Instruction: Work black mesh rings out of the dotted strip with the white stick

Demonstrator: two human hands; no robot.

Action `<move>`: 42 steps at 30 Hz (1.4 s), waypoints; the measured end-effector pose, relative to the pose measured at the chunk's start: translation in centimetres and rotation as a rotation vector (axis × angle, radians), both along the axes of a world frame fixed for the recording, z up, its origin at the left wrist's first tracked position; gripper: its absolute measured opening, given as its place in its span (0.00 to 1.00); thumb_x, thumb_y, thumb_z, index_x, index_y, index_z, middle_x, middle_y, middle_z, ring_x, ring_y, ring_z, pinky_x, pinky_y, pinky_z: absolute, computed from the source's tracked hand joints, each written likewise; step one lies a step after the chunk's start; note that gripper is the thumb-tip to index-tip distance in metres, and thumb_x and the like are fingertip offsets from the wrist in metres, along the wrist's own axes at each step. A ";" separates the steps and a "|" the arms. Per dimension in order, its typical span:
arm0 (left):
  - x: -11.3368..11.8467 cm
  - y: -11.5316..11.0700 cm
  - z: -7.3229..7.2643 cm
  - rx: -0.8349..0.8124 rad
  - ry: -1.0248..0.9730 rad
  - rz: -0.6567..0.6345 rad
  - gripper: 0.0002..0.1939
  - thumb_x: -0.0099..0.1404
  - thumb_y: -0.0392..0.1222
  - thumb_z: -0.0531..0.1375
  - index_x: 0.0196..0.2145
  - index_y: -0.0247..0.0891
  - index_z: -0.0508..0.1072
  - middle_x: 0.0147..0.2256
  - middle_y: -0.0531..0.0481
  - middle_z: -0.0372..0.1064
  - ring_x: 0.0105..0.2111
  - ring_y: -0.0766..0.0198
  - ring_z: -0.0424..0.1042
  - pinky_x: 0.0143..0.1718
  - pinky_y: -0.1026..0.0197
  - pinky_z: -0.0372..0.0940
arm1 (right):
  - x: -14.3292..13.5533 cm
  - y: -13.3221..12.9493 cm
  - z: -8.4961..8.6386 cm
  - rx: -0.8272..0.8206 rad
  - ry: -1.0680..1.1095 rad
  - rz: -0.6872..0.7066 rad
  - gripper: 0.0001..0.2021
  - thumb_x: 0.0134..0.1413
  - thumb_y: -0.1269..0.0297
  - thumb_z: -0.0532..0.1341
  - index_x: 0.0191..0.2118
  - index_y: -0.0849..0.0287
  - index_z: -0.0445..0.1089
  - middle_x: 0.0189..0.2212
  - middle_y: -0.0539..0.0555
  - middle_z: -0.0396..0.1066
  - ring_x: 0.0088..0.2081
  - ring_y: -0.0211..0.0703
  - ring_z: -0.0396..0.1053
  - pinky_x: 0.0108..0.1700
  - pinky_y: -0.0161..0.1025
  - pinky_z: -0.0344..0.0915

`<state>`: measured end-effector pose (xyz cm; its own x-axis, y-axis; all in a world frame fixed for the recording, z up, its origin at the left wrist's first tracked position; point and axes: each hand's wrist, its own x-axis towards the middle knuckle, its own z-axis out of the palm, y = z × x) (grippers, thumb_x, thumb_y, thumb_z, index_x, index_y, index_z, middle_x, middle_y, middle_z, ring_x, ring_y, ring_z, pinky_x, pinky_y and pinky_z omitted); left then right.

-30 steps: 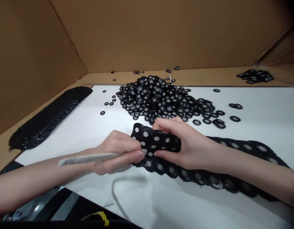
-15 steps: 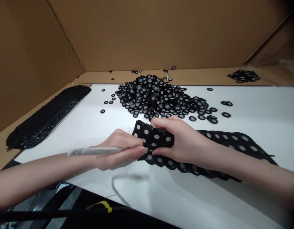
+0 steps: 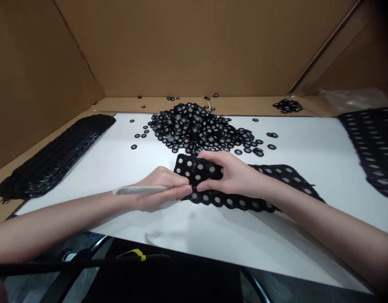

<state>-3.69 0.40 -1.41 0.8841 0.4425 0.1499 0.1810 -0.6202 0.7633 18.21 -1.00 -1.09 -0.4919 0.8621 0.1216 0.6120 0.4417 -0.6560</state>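
Note:
My left hand (image 3: pixel 164 189) is closed around a pale, slim, pen-like tool (image 3: pixel 140 190). One end of the tool sticks out back over my wrist; the other, by my fingertips, meets a black sheet of joined rings (image 3: pixel 234 201). Light discs show through the rings. My right hand (image 3: pixel 227 172) pinches the sheet near its left end, thumb at the front and fingers behind. That end is raised or folded up in the grip, while the rest lies to the right, partly under my right forearm. Exactly what the tool tip touches is hidden.
Behind my hands rises a heap of loose black rings (image 3: pixel 194 126), with stray rings around it. A stack of black sheets (image 3: pixel 58 155) lies left; another ring sheet (image 3: pixel 375 147) is at right. Cardboard walls (image 3: pixel 196 46) enclose the white work surface (image 3: pixel 168 248).
The view has shifted, bringing the right-hand ring sheet into the picture. Both hands keep their grips on the tool and the sheet, with little visible movement between them.

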 end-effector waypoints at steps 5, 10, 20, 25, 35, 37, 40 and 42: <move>-0.1 0.1 -0.4 -0.022 -0.041 0.017 0.21 0.71 0.42 0.48 0.20 0.34 0.62 0.19 0.55 0.58 0.20 0.73 0.58 0.22 0.69 0.54 | 0.0 0.2 -0.6 -0.019 0.056 -0.041 0.12 0.47 0.56 0.64 0.31 0.59 0.66 0.28 0.51 0.68 0.33 0.44 0.65 0.36 0.40 0.61; -0.1 0.2 -0.4 -0.010 -0.042 0.007 0.21 0.71 0.42 0.49 0.21 0.34 0.62 0.20 0.55 0.58 0.20 0.73 0.58 0.23 0.69 0.54 | -0.1 0.9 -1.0 -0.116 0.189 0.022 0.08 0.45 0.62 0.66 0.27 0.59 0.67 0.28 0.50 0.66 0.35 0.43 0.65 0.40 0.40 0.63; 0.0 -0.1 -0.3 0.112 -0.122 -0.054 0.17 0.71 0.38 0.48 0.24 0.34 0.63 0.22 0.53 0.59 0.23 0.70 0.58 0.27 0.66 0.55 | 0.5 0.2 0.4 -0.136 0.071 0.043 0.23 0.33 0.52 0.73 0.36 0.58 0.70 0.35 0.50 0.72 0.40 0.49 0.69 0.42 0.41 0.64; 0.1 -0.2 -0.7 0.212 -0.178 -0.096 0.14 0.70 0.37 0.48 0.27 0.35 0.64 0.24 0.51 0.60 0.25 0.68 0.58 0.29 0.65 0.56 | -0.1 -0.2 1.4 -0.183 -0.112 -0.010 0.22 0.31 0.52 0.72 0.31 0.60 0.69 0.29 0.51 0.72 0.33 0.46 0.68 0.33 0.38 0.62; -0.5 -0.2 0.1 0.034 -0.199 -0.152 0.18 0.70 0.38 0.49 0.21 0.35 0.61 0.18 0.52 0.58 0.20 0.69 0.58 0.24 0.65 0.54 | -0.1 -0.4 1.4 -0.378 -0.004 0.088 0.10 0.39 0.63 0.67 0.27 0.61 0.69 0.23 0.47 0.68 0.28 0.39 0.66 0.27 0.34 0.59; -0.5 -0.3 0.1 0.051 -0.184 -0.161 0.18 0.70 0.39 0.49 0.21 0.36 0.61 0.18 0.52 0.58 0.19 0.69 0.57 0.23 0.64 0.53 | -0.1 -0.5 1.3 -0.395 0.013 0.095 0.08 0.39 0.64 0.67 0.26 0.61 0.69 0.22 0.46 0.66 0.26 0.37 0.64 0.26 0.33 0.58; -0.4 -0.3 -0.2 0.091 -0.141 -0.143 0.19 0.70 0.39 0.48 0.21 0.36 0.61 0.18 0.52 0.59 0.19 0.69 0.57 0.24 0.64 0.53 | -0.2 -0.6 1.3 -0.376 0.010 0.091 0.06 0.39 0.66 0.66 0.25 0.60 0.69 0.21 0.46 0.65 0.25 0.36 0.63 0.26 0.33 0.57; -0.3 -0.3 -0.5 0.117 -0.125 -0.128 0.19 0.71 0.41 0.47 0.22 0.36 0.61 0.19 0.52 0.60 0.20 0.69 0.58 0.24 0.64 0.54 | -0.3 -0.6 1.4 -0.362 -0.008 0.080 0.08 0.39 0.65 0.67 0.27 0.61 0.70 0.21 0.46 0.66 0.26 0.38 0.64 0.27 0.34 0.57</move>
